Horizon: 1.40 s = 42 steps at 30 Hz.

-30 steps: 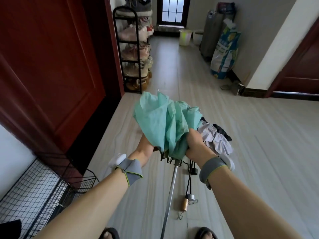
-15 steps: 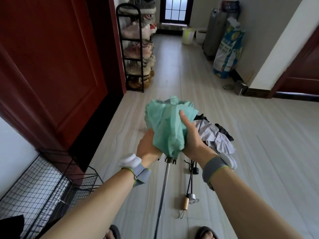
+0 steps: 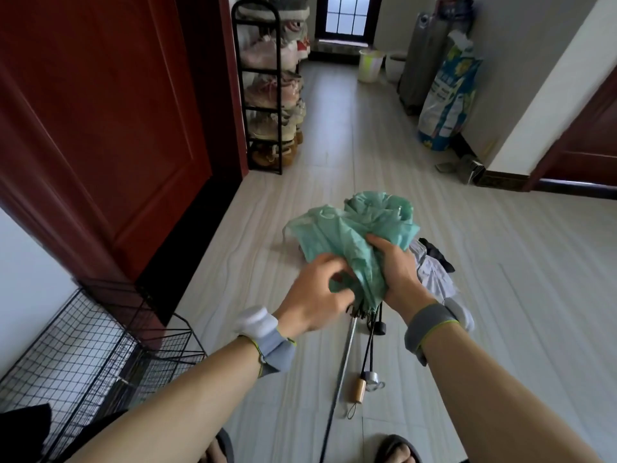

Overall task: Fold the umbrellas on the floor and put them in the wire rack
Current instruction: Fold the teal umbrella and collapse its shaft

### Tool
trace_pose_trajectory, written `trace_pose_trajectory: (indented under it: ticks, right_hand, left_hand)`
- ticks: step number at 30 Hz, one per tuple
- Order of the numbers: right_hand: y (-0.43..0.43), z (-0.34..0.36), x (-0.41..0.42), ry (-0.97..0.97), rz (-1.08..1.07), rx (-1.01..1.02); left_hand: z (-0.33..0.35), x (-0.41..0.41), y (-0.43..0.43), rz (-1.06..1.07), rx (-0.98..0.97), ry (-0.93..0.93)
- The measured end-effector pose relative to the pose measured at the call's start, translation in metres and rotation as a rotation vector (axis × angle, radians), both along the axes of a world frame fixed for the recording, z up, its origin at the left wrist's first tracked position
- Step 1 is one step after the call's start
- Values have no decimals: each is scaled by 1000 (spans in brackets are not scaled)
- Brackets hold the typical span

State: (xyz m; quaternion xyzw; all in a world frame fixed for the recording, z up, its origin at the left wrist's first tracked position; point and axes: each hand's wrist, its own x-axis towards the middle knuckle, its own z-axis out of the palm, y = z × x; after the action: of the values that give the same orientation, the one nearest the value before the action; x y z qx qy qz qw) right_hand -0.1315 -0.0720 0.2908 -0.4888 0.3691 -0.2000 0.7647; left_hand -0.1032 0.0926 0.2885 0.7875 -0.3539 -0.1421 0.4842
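Hands mid-air over floor (image 3: 521, 295): left hand (image 3: 314, 297) fingers (image 3: 329, 262) pinch green umbrella (image 3: 354, 222) cloth, right hand (image 3: 397, 272) grips the bunched canopy. Second umbrella (image 3: 434, 277) lies on floor beneath. Wire rack (image 3: 83, 345) lower left.

The shaft of the green umbrella (image 3: 354, 235) runs off the bottom edge, so its handle is out of view. The grey umbrella (image 3: 434, 277) lies mostly hidden behind it and the right hand (image 3: 397, 272). The left and bottom edges cut off the wire rack (image 3: 83, 355).

Thin matt mint-green cloth canopy (image 3: 337, 235), crumpled; bare metal shaft (image 3: 345, 352); black wire rack (image 3: 76, 355); smooth, faintly glossy pale floor (image 3: 521, 295).
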Motion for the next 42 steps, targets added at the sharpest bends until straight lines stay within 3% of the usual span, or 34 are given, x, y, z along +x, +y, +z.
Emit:
trace_pose_trajectory:
  ticks: [3,5,8,11,15,20,24,27,30,32,34,37,42]
  right_hand:
    - [2,2,-2,-104,69,160]
    - [8,5,-1,-158,122,241]
    - [20,5,1,-185,181,267]
    - [36,10,4,-113,206,164]
    - [36,12,8,-35,185,6]
    - [21,8,1,136,397,-210]
    - [23,9,-1,45,616,-97]
    - [36,6,-2,-6,692,-275]
    - [47,2,2,-52,584,-374]
    - [42,-2,6,-22,414,-359]
    - [33,-6,7,36,307,-359]
    - [25,-6,4,99,250,-387]
    - [24,3,-2,-24,232,-182]
  left_hand:
    - [6,14,-1,385,-223,263]
    - [10,22,3,463,-242,498]
    - [13,31,10,288,-247,798]
    - [15,26,8,52,-335,946]
    - [18,16,1,-53,-221,831]
    - [-5,32,7,110,-49,472]
    - [-20,29,3,336,236,293]
    - [-20,18,-6,386,448,182]
    - [-16,-5,-9,270,582,-129]
    - [-17,-17,-6,126,527,-260]
    - [-21,-19,-4,22,424,-204]
    - [-24,-13,1,-40,220,75]
    - [-9,2,2,126,-106,460]
